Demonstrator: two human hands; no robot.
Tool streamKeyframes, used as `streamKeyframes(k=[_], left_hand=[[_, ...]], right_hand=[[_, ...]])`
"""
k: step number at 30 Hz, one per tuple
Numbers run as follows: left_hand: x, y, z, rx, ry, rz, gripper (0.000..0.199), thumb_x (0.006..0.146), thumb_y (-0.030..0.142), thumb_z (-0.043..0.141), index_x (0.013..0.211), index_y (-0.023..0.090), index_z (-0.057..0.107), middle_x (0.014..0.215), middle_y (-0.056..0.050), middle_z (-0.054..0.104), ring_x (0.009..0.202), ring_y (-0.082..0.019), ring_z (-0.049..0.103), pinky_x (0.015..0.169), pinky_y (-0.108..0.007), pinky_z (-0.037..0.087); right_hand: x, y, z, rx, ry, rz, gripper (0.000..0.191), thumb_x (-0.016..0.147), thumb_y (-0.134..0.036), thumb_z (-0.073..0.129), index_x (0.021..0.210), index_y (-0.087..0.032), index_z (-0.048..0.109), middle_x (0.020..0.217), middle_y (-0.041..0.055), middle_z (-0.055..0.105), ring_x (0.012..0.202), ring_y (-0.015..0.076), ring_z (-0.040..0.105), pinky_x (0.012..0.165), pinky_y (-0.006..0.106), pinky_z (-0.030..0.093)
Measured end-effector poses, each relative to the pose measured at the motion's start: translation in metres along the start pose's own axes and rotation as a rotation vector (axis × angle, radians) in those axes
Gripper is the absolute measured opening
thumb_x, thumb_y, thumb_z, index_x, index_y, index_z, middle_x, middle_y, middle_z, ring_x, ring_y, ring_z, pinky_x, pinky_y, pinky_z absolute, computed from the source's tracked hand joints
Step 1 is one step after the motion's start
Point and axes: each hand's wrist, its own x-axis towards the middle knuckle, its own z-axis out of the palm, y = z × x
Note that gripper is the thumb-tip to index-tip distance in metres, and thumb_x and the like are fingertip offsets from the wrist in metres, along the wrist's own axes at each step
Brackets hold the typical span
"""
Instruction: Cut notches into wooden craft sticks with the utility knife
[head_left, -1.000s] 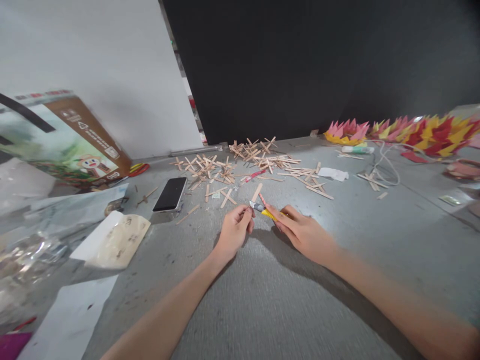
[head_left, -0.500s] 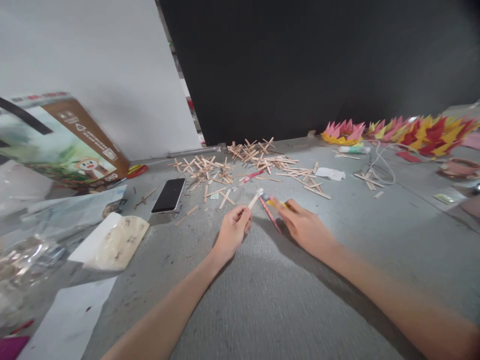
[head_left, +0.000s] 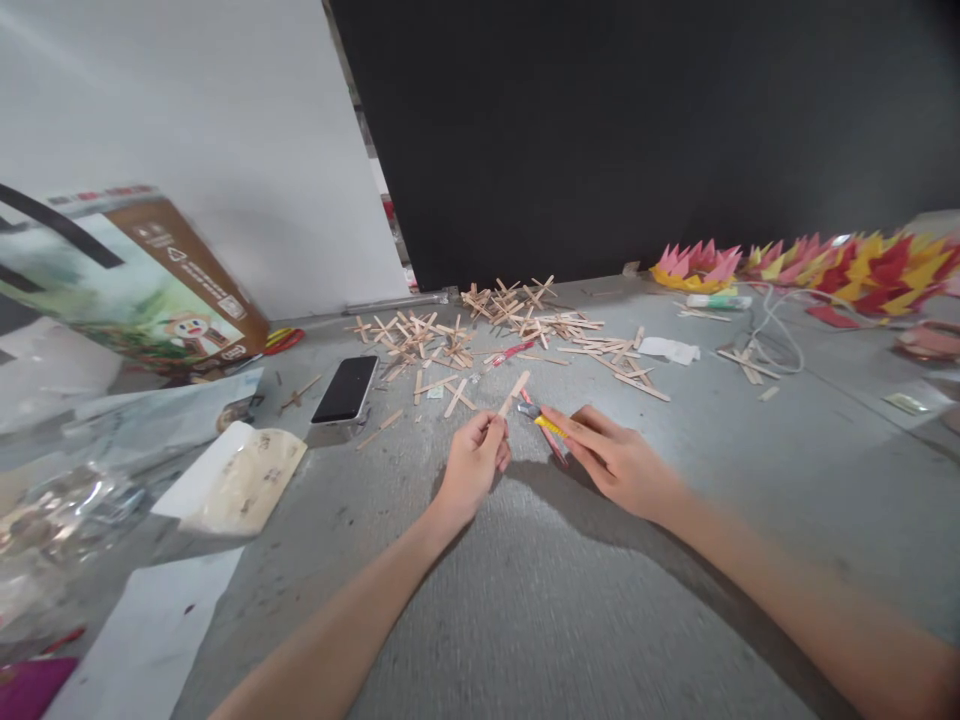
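A pale wooden craft stick (head_left: 515,392) is pinched in my left hand (head_left: 475,455), its free end pointing up and away. My right hand (head_left: 616,455) grips a yellow utility knife (head_left: 550,424), whose grey metal front end lies just right of the stick, apart from it. Beneath the knife, a red patterned strip (head_left: 558,450) rests on the grey table; part of it is hidden by the knife and fingers. Beyond both hands lies a heap of craft sticks (head_left: 525,315), several crossed over one another.
On the left are a phone (head_left: 345,389), a white-and-cream packet (head_left: 244,480), a paper sheet (head_left: 146,630), clear plastic wrapping (head_left: 67,520) and a printed bag (head_left: 180,290). Scissors (head_left: 283,340) lie beside the bag. Paper crowns (head_left: 697,266), a glue stick (head_left: 718,301) and a white cable (head_left: 780,368) are at the right.
The knife has moved away from the stick's tip, down toward me, and more of the stick shows. Both hands keep their holds. The whole view has shifted slightly.
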Motion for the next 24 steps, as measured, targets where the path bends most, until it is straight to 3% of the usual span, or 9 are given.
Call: streamKeyframes(k=[12, 17, 21, 24], left_hand=[[-0.004, 0.004, 0.001, 0.058, 0.027, 0.008, 0.038, 0.091, 0.049, 0.068, 0.072, 0.020, 0.050, 0.055, 0.008, 0.037, 0.047, -0.007, 0.039, 0.050, -0.020, 0.033], [-0.005, 0.004, 0.000, 0.075, -0.041, -0.002, 0.037, 0.095, 0.046, 0.064, 0.072, 0.020, 0.048, 0.054, 0.009, 0.037, 0.047, -0.007, 0.039, 0.050, -0.020, 0.033], [-0.003, 0.005, 0.000, 0.023, -0.023, -0.019, 0.034, 0.094, 0.044, 0.062, 0.073, 0.021, 0.049, 0.051, 0.010, 0.034, 0.046, -0.008, 0.038, 0.050, -0.020, 0.034], [-0.001, 0.006, 0.000, -0.017, 0.012, -0.001, 0.030, 0.092, 0.041, 0.061, 0.073, 0.022, 0.048, 0.050, 0.010, 0.032, 0.045, -0.008, 0.037, 0.051, -0.021, 0.034]], right_hand=[[0.004, 0.008, 0.004, -0.225, -0.100, -0.012, 0.058, 0.109, -0.024, 0.034, 0.166, -0.035, 0.033, 0.101, 0.0055, 0.061, 0.076, 0.0176, 0.061, 0.075, 0.029, 0.052], [0.009, 0.033, -0.004, -0.276, 0.061, 0.244, 0.053, 0.107, -0.024, 0.036, 0.159, -0.028, 0.048, 0.099, 0.0072, 0.063, 0.072, 0.0187, 0.061, 0.067, 0.029, 0.048], [0.009, 0.032, -0.005, -0.182, 0.181, 0.256, 0.052, 0.109, -0.033, 0.036, 0.159, -0.028, 0.049, 0.095, 0.0061, 0.061, 0.075, 0.0202, 0.061, 0.074, 0.034, 0.050], [0.007, 0.018, 0.001, -0.040, 0.175, 0.218, 0.052, 0.111, -0.037, 0.032, 0.160, -0.028, 0.045, 0.098, 0.0071, 0.063, 0.075, 0.0197, 0.062, 0.077, 0.035, 0.052]])
